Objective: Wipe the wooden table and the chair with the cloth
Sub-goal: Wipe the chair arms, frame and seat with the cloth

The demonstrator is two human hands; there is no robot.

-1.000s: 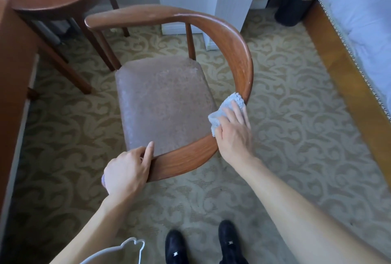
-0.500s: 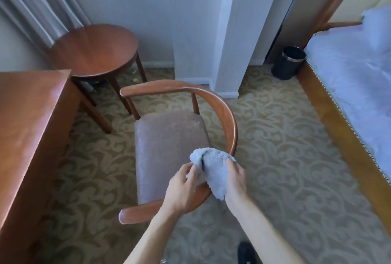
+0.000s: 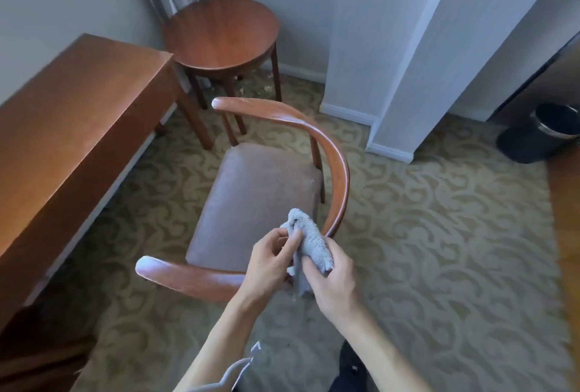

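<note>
Head view. I hold the grey cloth (image 3: pixel 309 241) in both hands above the near curve of the chair's armrail, clear of the wood. My left hand (image 3: pixel 271 261) pinches the cloth's upper fold between thumb and fingers; my right hand (image 3: pixel 334 278) grips its bunched lower part, fingers curled round it, with a loose corner hanging below.

The chair (image 3: pixel 340 169) stands on the patterned carpet (image 3: pixel 439 234), its rail sweeping from the far end, round the right side, to the rounded near end at left. The padded seat (image 3: pixel 251 200) lies open inside the rail. The round wooden table (image 3: pixel 222 35) stands in the corner just beyond the chair, and the long wooden desk (image 3: pixel 72 115) runs along the left, its corner near the table's edge. A strip of carpet separates the desk from the chair. Open carpet spreads to the right of the chair, as far as the white pillar (image 3: pixel 417 56) and the black bin (image 3: pixel 543 132).

My hands cover part of the near rail. The chair's legs are mostly hidden under the seat. The bin is cut off at the right edge, as is a wooden surface (image 3: pixel 568 212) there. A pale object at the bottom edge, between my forearms, is too indistinct to identify.
</note>
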